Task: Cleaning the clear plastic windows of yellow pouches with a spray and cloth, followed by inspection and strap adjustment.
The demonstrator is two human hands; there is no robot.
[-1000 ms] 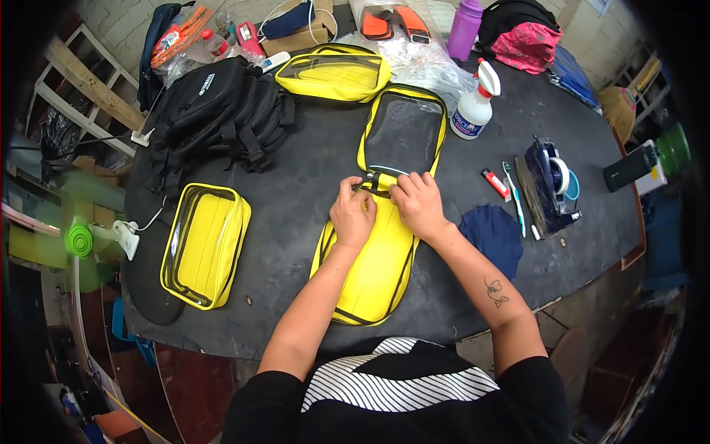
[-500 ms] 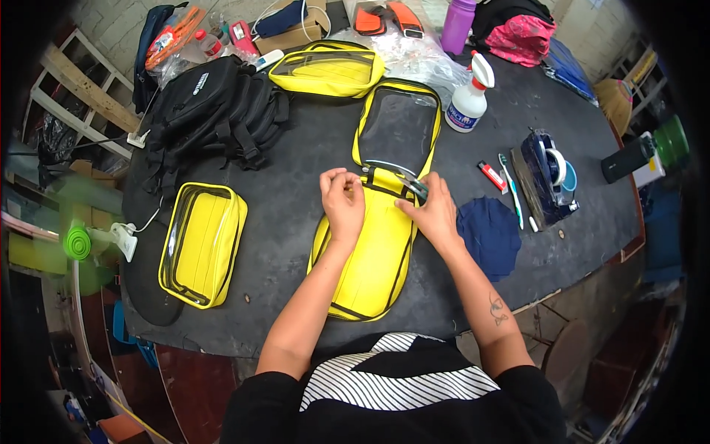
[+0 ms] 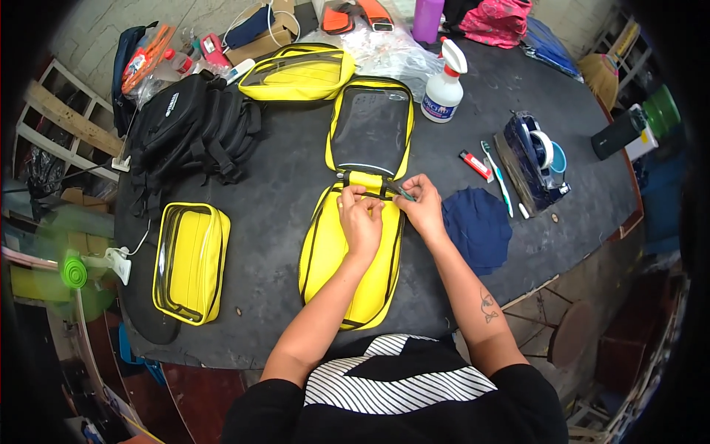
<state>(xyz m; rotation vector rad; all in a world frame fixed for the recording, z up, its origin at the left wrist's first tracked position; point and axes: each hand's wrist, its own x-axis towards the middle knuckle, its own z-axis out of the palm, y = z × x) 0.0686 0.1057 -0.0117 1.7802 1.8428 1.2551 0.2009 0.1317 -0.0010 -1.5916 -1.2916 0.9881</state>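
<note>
A yellow pouch (image 3: pixel 333 244) with black piping lies opened out in front of me. Its clear-windowed lid (image 3: pixel 371 127) is folded back on the far side, joined by a short yellow strip. My left hand (image 3: pixel 360 222) is over the pouch near this hinge, thumb and fingers pinched together; what they hold, if anything, is too small to make out. By the right end of the hinge, my right hand (image 3: pixel 423 209) grips a small dark tool with a teal part (image 3: pixel 403 193), which looks like thread snips and is partly hidden by the fingers.
Two more yellow clear-windowed pouches lie at left (image 3: pixel 191 263) and at the back (image 3: pixel 299 72). Around them are a black backpack (image 3: pixel 188 122), white spray bottle (image 3: pixel 444 85), navy cloth (image 3: pixel 477 229), toothbrush (image 3: pixel 498 181), red-and-white box (image 3: pixel 476 166) and navy clear case (image 3: pixel 529 163). A green fan (image 3: pixel 74 271) is at the left edge.
My view has shifted, so most things appear further left. My left hand has come down and right, nearer my right hand, which still holds the tool near the hinge.
</note>
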